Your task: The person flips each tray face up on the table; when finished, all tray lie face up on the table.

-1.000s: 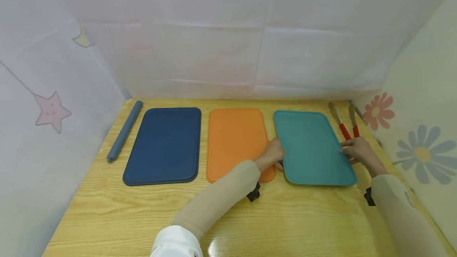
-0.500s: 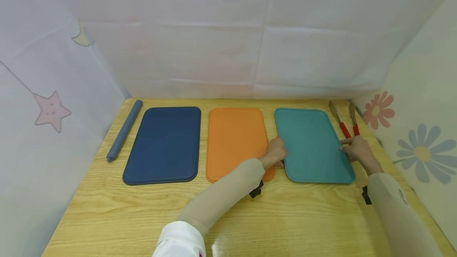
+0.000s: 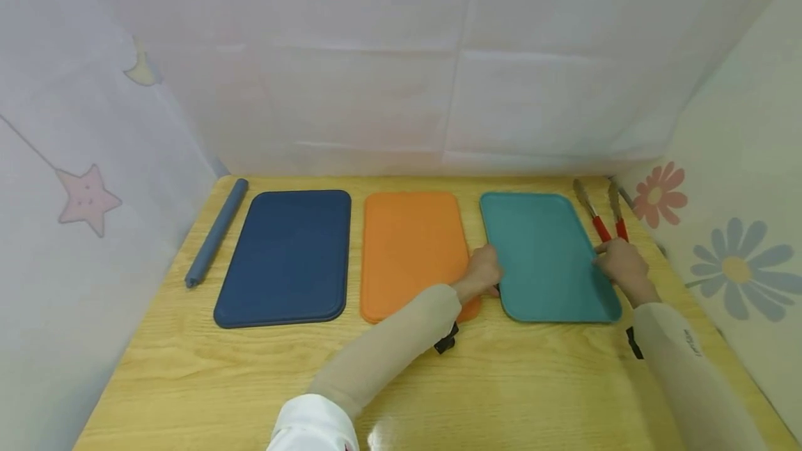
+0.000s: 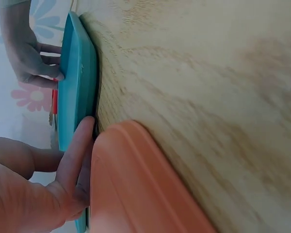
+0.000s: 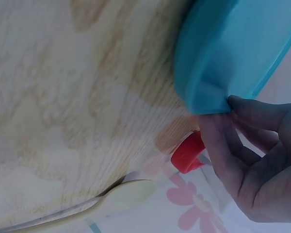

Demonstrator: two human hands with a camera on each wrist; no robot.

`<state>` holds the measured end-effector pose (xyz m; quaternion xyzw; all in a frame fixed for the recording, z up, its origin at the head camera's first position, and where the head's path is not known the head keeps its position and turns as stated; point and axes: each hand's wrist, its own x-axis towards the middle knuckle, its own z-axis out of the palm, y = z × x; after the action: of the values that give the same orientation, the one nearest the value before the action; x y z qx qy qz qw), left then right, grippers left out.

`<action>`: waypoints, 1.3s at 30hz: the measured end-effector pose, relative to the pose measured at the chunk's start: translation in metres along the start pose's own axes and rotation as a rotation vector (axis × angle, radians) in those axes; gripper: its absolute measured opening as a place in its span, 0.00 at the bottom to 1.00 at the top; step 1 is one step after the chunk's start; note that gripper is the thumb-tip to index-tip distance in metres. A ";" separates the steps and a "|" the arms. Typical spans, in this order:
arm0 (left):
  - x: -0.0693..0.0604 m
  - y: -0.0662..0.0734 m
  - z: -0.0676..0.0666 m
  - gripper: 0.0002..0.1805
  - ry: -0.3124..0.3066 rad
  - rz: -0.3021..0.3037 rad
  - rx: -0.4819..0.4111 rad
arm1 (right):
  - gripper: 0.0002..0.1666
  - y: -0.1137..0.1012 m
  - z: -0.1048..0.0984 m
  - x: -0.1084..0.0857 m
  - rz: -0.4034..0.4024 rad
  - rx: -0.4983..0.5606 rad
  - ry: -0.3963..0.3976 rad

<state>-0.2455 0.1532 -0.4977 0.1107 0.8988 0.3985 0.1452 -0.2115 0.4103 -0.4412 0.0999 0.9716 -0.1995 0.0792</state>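
A teal tray lies flat on the wooden table at the right, its raised rim facing up. My left hand holds its left rim; in the left wrist view one finger touches the outer wall low down. At the opposite rim, my right hand pinches the tray, the thumb over the edge and the other fingers outside and below. Just beyond the right hand lie metal tongs with red handles, partly hidden by it. An orange board sits close to the left hand, which covers one side.
A navy board lies left of the orange one. Along the table's left edge runs a blue-grey roll. A pale spoon shows in the right wrist view. Printed cloth walls close in the back and sides.
The teal tray's near edge has come down slightly, and the tray has settled onto the table. Both hands have stayed at its rims, the right one shifting a little left.
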 end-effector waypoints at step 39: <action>-0.094 -0.099 -0.158 0.36 0.203 -0.018 0.186 | 0.22 -0.172 0.065 -0.015 -0.397 0.202 0.122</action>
<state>-0.2210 -0.0498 -0.4541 0.0746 0.9429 0.3214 0.0462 -0.2286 0.2267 -0.4336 -0.0737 0.9502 -0.3011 -0.0308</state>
